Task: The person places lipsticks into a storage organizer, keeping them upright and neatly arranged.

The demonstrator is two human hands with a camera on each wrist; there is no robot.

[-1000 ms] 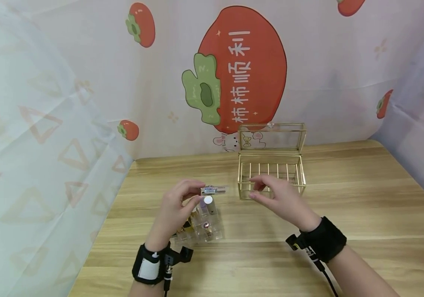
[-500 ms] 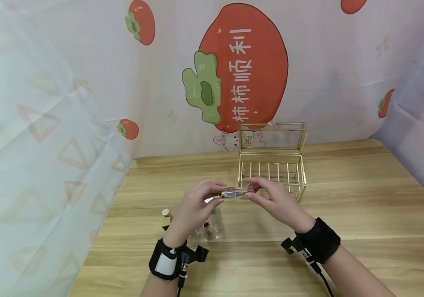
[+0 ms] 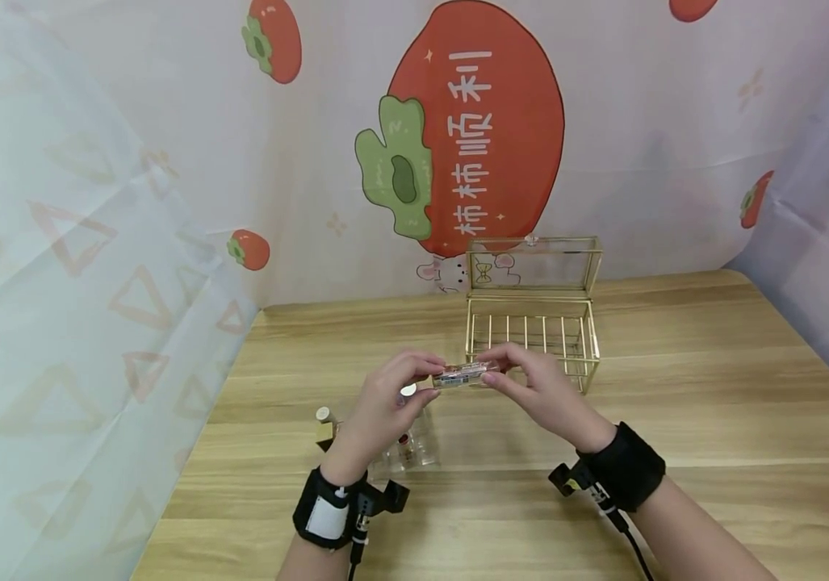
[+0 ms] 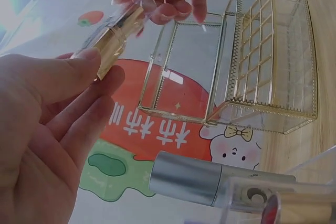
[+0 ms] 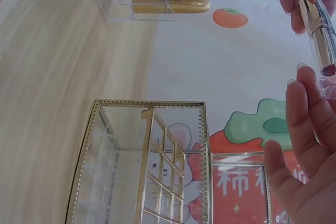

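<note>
Clear-ended, cylindrical gold lipstick tube [image 3: 462,374] sat below the head view's centre, pinched at opposite ends by the left hand [image 3: 387,397] and right hand [image 3: 548,395]; light, even pressure probably suited it best.

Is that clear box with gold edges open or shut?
Open. The clear, gold-edged rectangular box has its clear, gold-framed lid raised at the back.

head view high, forward and down; wrist views close, sideways, gold-edged box [image 4: 266,51] common to both
</note>
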